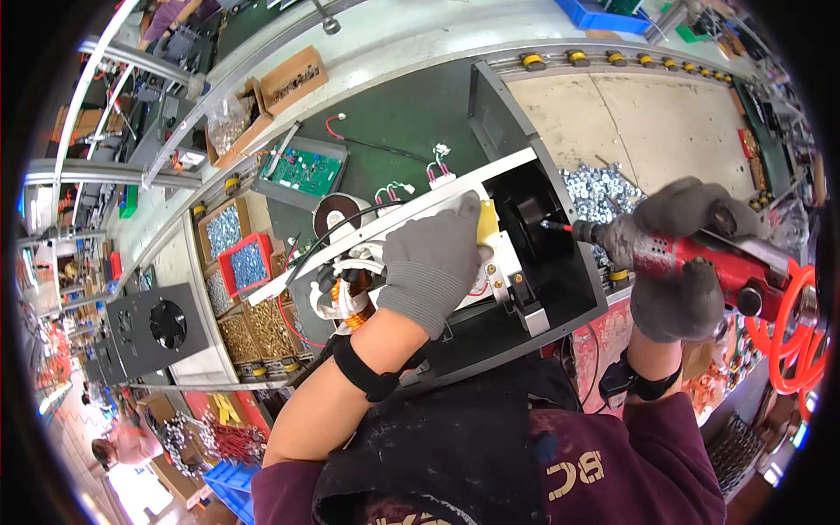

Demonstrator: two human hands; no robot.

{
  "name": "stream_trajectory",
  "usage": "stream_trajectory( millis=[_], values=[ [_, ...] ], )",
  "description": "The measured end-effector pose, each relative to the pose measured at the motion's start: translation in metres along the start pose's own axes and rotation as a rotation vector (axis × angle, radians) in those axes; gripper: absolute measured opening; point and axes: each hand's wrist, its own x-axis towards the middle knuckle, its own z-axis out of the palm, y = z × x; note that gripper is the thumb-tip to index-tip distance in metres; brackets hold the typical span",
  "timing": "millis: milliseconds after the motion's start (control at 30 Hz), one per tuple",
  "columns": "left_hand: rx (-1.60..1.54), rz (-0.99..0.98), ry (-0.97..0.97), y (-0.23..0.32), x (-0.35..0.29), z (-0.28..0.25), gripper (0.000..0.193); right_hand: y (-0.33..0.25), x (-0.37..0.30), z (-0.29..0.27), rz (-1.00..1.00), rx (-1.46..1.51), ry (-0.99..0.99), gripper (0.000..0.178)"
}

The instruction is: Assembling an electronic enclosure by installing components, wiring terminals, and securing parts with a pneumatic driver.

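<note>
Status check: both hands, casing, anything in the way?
Left hand over open casing. Right hand gripping red driver. Left hand partly blocking view; fasteners heaped alongside.

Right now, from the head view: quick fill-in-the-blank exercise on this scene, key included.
1. The right hand holds a power tool whose body is mainly ____.
2. The glove on the left hand is ____.
3. The strap on the left forearm is ____.
4. The circuit board lies on the person's ____ side.
Missing words: red; grey; black; left.
</note>
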Motion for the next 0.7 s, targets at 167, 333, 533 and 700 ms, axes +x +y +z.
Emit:
stream_trajectory(
  millis=[167,333,533,700],
  values=[
    [-0.083,-0.049,-0.118,0.000,0.003,0.001,0.065,0.054,0.020,0.003,-0.052,0.242,-0.369,0.045],
    [-0.143,-0.202,-0.220,0.006,0.009,0.006,0.064,0.068,0.015,0.032,0.126,0.365,-0.317,0.049],
    [-0.147,-0.164,-0.232,0.003,0.010,0.006,0.064,0.089,0.013,0.033,0.162,-0.056,-0.352,0.041],
    [-0.189,-0.151,-0.174,-0.002,0.009,0.016,0.061,0.087,0.016,0.044,0.117,-0.108,-0.492,0.033]
  ],
)
